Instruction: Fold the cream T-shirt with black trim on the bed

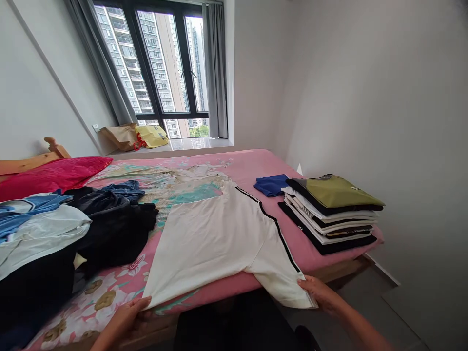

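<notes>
Left hand (pixel 128 316), lower left: grip pinching hem corner (pixel 152 298) | white T-shirt (pixel 208 241), frame centre: spread on bed (pixel 252 161), sleeve (pixel 281 278) past edge | right hand (pixel 322 293), lower right: grip holding sleeve end | folded stack (pixel 331 217), right: olive garment (pixel 340 191) uppermost

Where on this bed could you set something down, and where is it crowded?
Bare sheet shows beyond the blue garment, and narrowly between the white shirt and folded stack. Heaped clothes crowd the left; the shirt fills the middle.
</notes>
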Demonstrator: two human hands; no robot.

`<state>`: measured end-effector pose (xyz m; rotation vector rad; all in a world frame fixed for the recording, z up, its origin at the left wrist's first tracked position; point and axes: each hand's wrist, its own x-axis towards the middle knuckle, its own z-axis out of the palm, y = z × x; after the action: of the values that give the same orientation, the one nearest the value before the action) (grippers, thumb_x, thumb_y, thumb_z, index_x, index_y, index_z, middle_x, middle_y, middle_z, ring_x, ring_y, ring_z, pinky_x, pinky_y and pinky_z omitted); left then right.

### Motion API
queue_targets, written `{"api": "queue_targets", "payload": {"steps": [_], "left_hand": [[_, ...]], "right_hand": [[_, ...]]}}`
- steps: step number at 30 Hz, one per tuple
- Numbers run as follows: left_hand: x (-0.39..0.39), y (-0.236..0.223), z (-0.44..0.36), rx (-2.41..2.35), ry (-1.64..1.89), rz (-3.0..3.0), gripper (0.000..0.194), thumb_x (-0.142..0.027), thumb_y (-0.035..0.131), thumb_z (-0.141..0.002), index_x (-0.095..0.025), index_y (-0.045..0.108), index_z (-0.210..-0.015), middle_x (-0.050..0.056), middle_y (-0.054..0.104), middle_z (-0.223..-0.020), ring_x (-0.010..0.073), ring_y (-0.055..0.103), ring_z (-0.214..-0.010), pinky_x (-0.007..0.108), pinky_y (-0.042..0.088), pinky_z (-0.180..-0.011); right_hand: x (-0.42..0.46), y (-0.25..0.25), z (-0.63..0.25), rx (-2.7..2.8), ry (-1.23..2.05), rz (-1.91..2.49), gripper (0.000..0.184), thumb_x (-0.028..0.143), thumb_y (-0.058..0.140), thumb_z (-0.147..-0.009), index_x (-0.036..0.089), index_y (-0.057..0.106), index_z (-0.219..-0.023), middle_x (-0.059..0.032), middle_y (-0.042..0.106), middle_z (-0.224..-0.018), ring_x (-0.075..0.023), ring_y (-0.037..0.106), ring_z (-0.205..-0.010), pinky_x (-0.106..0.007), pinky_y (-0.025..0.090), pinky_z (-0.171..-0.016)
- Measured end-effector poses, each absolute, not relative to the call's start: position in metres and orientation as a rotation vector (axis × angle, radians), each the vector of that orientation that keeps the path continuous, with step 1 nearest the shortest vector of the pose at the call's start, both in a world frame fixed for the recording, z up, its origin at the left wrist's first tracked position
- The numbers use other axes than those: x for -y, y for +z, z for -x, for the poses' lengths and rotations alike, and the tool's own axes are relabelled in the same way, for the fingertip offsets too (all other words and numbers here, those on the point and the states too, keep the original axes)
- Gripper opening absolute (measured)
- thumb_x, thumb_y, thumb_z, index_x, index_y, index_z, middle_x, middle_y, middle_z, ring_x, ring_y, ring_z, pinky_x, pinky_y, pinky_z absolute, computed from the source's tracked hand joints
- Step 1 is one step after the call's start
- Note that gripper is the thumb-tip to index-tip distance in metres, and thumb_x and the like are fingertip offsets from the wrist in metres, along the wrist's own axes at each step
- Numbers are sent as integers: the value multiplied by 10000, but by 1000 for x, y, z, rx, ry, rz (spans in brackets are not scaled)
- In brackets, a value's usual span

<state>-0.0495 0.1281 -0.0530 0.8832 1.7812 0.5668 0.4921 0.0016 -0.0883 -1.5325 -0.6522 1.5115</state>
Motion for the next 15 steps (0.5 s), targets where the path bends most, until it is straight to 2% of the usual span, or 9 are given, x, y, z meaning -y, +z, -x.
{"api": "queue_targets", "payload": {"steps": [2, 5, 9, 12, 15], "left_hand": [[-127, -53, 49, -1781, 561, -859, 478, -554, 686, -466, -201, 518, -741, 18, 614, -616, 169, 554, -455, 237, 312, -394], [-130, -54, 45, -1806, 565, -857, 501, -552, 699, -462, -205, 537, -785, 28, 621, -604, 208, 580, -484, 240, 292, -388], [-135, -59, 48, -1806, 553, -810, 523, -551, 689, -496, -210, 560, -873, 51, 656, -623, 228, 601, -521, 232, 274, -383], [-135, -65, 55, -1756, 543, -789, 489, -548, 697, -499, -218, 557, -832, 52, 671, -648, 220, 602, -525, 244, 317, -396], [-132, -69, 57, -1723, 566, -790, 427, -544, 678, -540, -228, 552, -798, 47, 667, -656, 226, 610, -541, 271, 359, -412]], "right_hand": [[-15, -84, -496, 738, 1348, 1632, 315, 456, 684, -583, 179, 539, -631, -4, 577, -570, -140, 547, -552, -251, 449, -544], [-55, -68, -507, 756, 1105, 1771, 296, 461, 621, -652, 188, 510, -628, 28, 510, -505, -118, 486, -498, -228, 390, -481], [-122, -51, -517, 757, 1014, 1813, 289, 456, 584, -710, 185, 511, -642, 31, 469, -476, -107, 449, -479, -214, 352, -451], [-163, -46, -514, 760, 971, 1863, 301, 458, 606, -704, 175, 526, -638, 24, 444, -450, -113, 437, -463, -221, 341, -433], [-187, -46, -511, 772, 898, 1913, 284, 428, 645, -677, 169, 539, -626, 6, 463, -459, -147, 487, -517, -241, 366, -459]]}}
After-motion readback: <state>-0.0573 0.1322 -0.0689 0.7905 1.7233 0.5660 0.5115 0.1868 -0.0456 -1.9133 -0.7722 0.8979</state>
